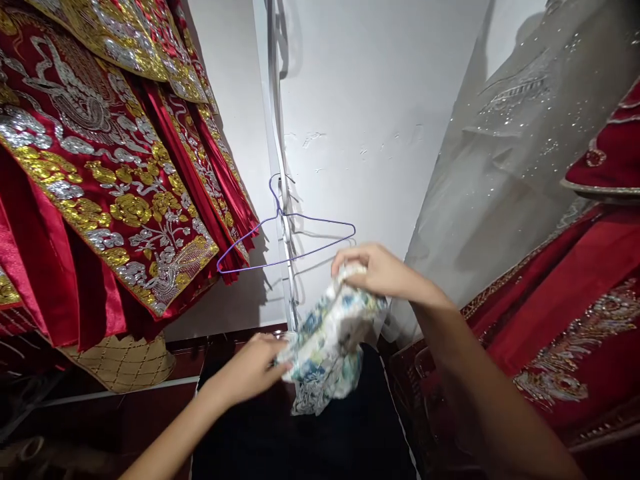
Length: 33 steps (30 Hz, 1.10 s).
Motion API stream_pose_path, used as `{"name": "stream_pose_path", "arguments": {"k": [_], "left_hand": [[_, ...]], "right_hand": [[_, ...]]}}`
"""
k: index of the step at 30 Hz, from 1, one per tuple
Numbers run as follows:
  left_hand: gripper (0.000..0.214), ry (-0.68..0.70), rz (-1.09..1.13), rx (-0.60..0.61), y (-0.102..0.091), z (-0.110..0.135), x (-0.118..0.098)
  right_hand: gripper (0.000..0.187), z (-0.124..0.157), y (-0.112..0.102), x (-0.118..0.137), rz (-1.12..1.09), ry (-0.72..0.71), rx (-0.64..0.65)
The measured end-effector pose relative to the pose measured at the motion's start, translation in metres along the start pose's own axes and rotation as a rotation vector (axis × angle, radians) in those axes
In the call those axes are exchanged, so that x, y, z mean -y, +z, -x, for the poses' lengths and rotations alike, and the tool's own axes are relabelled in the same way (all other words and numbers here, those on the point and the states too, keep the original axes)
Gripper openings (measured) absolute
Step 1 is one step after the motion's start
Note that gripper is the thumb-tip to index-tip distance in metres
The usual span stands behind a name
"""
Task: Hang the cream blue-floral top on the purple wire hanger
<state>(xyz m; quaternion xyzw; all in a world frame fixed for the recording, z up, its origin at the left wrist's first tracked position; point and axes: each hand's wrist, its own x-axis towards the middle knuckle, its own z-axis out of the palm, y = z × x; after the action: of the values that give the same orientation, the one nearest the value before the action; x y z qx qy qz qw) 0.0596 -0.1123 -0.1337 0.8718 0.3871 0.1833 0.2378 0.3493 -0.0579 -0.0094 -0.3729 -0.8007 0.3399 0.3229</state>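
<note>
A white garment with a blue and green floral print is bunched up between my hands, its lower part blurred and hanging down. My right hand pinches its upper end, fingers curled into the cloth. My left hand grips the lower left edge, with its fingertips partly hidden by the fabric. Just beyond the garment, a thin purple hanger hangs bare on a white metal stand.
Red costumes with gold and silver embroidery hang at left. On the right are a sparkly white gown and a red beaded dress. A white wall stands behind; a black surface lies below.
</note>
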Motion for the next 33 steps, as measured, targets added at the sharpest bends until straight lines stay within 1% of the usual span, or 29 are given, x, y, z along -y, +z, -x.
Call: {"name": "stream_pose_path", "arguments": {"k": [1, 2, 3, 4, 5, 6, 7, 8, 10, 11, 12, 13, 14, 17, 18, 20, 22, 25, 27, 28, 29, 31, 33], "left_hand": [[0.029, -0.055, -0.049, -0.065, -0.012, 0.003, 0.004], [0.030, -0.114, -0.087, -0.128, -0.024, 0.005, 0.008], [0.033, -0.174, -0.109, -0.178, -0.034, 0.006, 0.011], [0.039, -0.231, -0.109, -0.209, -0.042, 0.007, 0.013], [0.045, -0.283, -0.081, -0.218, -0.045, 0.009, 0.014], [0.051, -0.326, -0.025, -0.201, -0.044, 0.012, 0.014], [0.054, -0.353, 0.048, -0.160, -0.039, 0.016, 0.013], [0.055, -0.360, 0.119, -0.094, -0.033, 0.020, 0.012], [0.052, -0.339, 0.189, 0.066, -0.019, 0.032, 0.015], [0.049, -0.329, 0.165, 0.124, -0.015, 0.037, 0.018], [0.045, -0.326, 0.110, 0.144, -0.016, 0.041, 0.024], [0.041, -0.328, 0.038, 0.120, -0.021, 0.043, 0.032], [0.037, -0.327, -0.029, 0.051, -0.029, 0.043, 0.042], [0.015, -0.225, -0.139, -0.359, -0.070, 0.030, 0.069], [0.013, -0.196, -0.145, -0.462, -0.083, 0.021, 0.075], [0.017, -0.134, -0.098, -0.576, -0.103, 0.001, 0.075], [0.019, -0.081, 0.016, -0.617, -0.113, -0.023, 0.066], [0.025, -0.022, 0.194, -0.704, -0.118, -0.054, 0.049], [0.034, 0.011, 0.199, -0.759, -0.121, -0.067, 0.042], [0.037, 0.027, 0.152, -0.768, -0.124, -0.070, 0.040], [0.040, 0.039, 0.084, -0.763, -0.127, -0.071, 0.038], [0.045, 0.057, -0.046, -0.738, -0.133, -0.066, 0.036], [0.053, 0.070, -0.102, -0.713, -0.137, -0.058, 0.032]], "right_hand": [[0.024, -0.015, 0.001, -0.007, -0.001, -0.029, -0.180], [0.030, -0.030, 0.005, -0.016, -0.017, -0.048, -0.318], [0.038, -0.046, 0.013, -0.027, -0.047, -0.049, -0.386], [0.042, -0.059, 0.023, -0.039, -0.062, -0.047, -0.416], [0.040, -0.070, 0.033, -0.051, -0.051, -0.048, -0.435], [0.035, -0.078, 0.042, -0.063, -0.035, -0.047, -0.454], [0.028, -0.082, 0.048, -0.073, -0.018, -0.045, -0.467], [0.022, -0.083, 0.052, -0.082, 0.001, -0.042, -0.484], [0.013, -0.076, 0.052, -0.092, 0.027, -0.037, -0.506], [0.010, -0.070, 0.049, -0.094, 0.040, -0.036, -0.514], [0.009, -0.064, 0.044, -0.093, 0.059, -0.037, -0.517], [0.008, -0.058, 0.038, -0.091, 0.086, -0.037, -0.515], [0.007, -0.052, 0.033, -0.086, 0.122, -0.036, -0.511], [0.006, -0.043, 0.022, -0.071, 0.229, -0.026, -0.482], [0.006, -0.042, 0.019, -0.066, 0.239, -0.022, -0.471], [0.007, -0.042, 0.017, -0.059, 0.205, -0.009, -0.455], [0.009, -0.043, 0.018, -0.055, 0.136, 0.015, -0.439], [0.011, -0.041, 0.026, -0.053, 0.042, 0.017, -0.379], [0.014, -0.035, 0.034, -0.052, 0.011, -0.026, -0.350], [0.020, -0.031, 0.036, -0.053, 0.010, -0.052, -0.367], [0.032, -0.025, 0.036, -0.054, 0.016, -0.074, -0.414], [0.061, -0.016, 0.028, -0.058, 0.050, -0.094, -0.598], [0.082, -0.011, 0.008, -0.067, 0.102, -0.066, -0.777]]}}
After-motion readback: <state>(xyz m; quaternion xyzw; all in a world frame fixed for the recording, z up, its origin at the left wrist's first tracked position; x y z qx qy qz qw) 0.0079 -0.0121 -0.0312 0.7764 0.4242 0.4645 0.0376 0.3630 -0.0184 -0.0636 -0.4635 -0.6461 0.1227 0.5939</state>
